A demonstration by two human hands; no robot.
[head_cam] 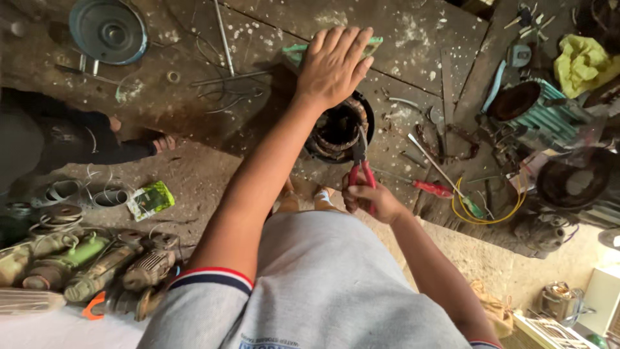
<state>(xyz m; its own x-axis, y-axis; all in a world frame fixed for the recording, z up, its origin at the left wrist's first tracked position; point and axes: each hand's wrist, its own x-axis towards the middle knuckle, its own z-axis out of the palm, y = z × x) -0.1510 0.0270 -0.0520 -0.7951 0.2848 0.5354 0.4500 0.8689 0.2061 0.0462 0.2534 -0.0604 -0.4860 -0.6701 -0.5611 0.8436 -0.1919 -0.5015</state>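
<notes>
Closest in, the right hand [369,199] is wrapped round the red-handled metal pliers [360,169], nose poking at the round dark motor stator with copper windings [339,129] sitting on the paint-spattered wooden table [420,39]. Further out, the left hand [334,64] lies flat, fingers together, over the stator's far rim. A red-handled screwdriver [431,187] lies just right.

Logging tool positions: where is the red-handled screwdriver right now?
In the head view, the red-handled screwdriver lies on the workbench, right of the right hand, beside yellow wire.

Grey T-shirt (red, white, navy cuffs).
</notes>
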